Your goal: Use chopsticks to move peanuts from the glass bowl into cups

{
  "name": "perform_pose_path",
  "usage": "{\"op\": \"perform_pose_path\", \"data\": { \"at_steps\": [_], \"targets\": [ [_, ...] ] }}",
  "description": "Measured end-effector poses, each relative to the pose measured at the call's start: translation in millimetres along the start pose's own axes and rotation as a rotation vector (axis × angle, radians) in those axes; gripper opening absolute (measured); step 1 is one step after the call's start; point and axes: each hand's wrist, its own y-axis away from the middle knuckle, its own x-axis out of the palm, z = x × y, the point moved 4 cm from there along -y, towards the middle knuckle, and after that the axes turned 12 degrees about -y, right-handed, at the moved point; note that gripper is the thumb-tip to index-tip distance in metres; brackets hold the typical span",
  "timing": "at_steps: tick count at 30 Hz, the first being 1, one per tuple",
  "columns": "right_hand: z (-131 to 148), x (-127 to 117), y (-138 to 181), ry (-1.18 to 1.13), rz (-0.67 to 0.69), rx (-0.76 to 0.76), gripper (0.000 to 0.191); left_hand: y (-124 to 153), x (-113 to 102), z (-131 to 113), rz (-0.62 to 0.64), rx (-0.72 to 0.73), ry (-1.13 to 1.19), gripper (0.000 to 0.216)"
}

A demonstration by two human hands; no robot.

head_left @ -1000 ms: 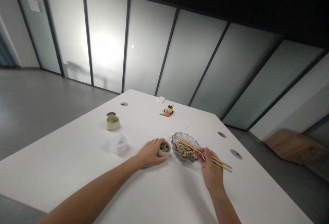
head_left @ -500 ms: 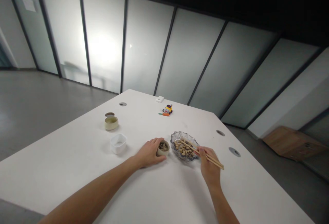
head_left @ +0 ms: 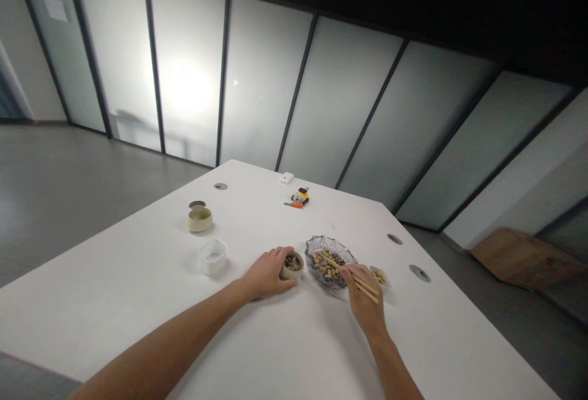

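My left hand [head_left: 266,274] rests on the white table [head_left: 138,302], its fingers curled round a small beige cup [head_left: 293,264] filled with dark bits. Just right of the cup sits a glass bowl [head_left: 331,261] heaped with peanuts. My right hand [head_left: 362,305] grips a pair of wooden chopsticks [head_left: 349,274] whose tips reach down into the peanuts. A small white dish [head_left: 380,277] with a few peanuts lies to the right of the bowl, partly behind my hand.
Further left stand an empty white plastic tub [head_left: 212,256] and a green cup [head_left: 200,219] with a brown lid behind it. A small yellow toy [head_left: 301,196] and a white box [head_left: 286,177] lie near the far edge. Round cable holes [head_left: 419,273] mark the tabletop.
My right hand has drawn left and nearer, tilting the chopsticks steeper into the bowl, which uncovers the small white dish. The left hand has stayed on the cup.
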Motion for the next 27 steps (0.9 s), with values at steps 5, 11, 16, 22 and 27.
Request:
{"op": "perform_pose_path", "data": {
  "at_steps": [5,11,16,22,27],
  "targets": [
    [0,0,0,0.005,-0.015,-0.001,0.042,0,0,0,0.006,-0.009,0.007,0.073],
    [4,-4,-3,0.043,-0.078,0.042,0.051,0,-1,0,-0.001,-0.004,0.011,0.072],
    [-6,-11,-1,-0.247,-0.244,0.257,0.049,0,-2,0,0.005,-0.008,0.010,0.071],
    [-8,-3,1,-0.627,-0.289,0.343,0.038,1,-2,0,0.004,-0.005,0.016,0.073],
    [-9,-9,1,-0.461,-0.257,0.328,0.047,0,0,0,0.001,-0.005,0.016,0.073]
  ]
}}
